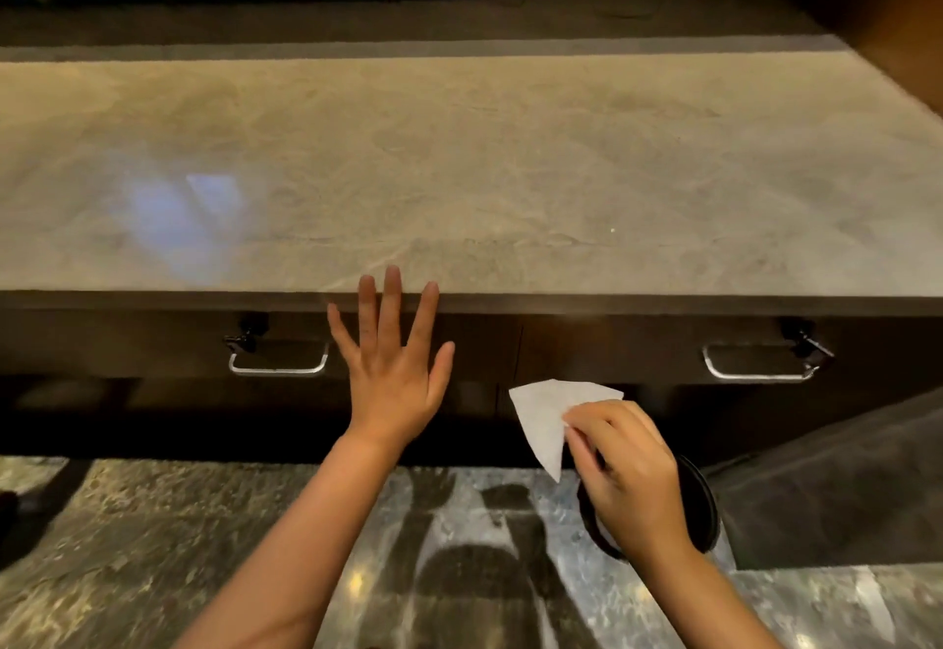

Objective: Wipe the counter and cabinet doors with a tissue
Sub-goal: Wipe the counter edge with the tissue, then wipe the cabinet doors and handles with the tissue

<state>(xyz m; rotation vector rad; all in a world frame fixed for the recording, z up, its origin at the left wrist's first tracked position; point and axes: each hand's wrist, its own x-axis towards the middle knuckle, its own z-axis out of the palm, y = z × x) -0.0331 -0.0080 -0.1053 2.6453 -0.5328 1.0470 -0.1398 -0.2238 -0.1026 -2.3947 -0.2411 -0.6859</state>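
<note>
In the head view, the person's right hand [630, 477] pinches a folded white tissue [548, 421] between thumb and curled fingers, held in front of the dark cabinet doors [587, 357] just below the counter [459, 163]; whether the tissue touches the door cannot be told. The left hand [390, 357] is spread wide and flat, holding nothing, its fingertips reaching the counter's front edge. The likely trouble is the tissue itself: thin paper gripped by one corner could crumple, tear or slip out once it drags over the door, and it could snag on the metal handle [760, 365] nearby. The tissue looks clean, dry and creased into a rough triangle, pointing downward.
</note>
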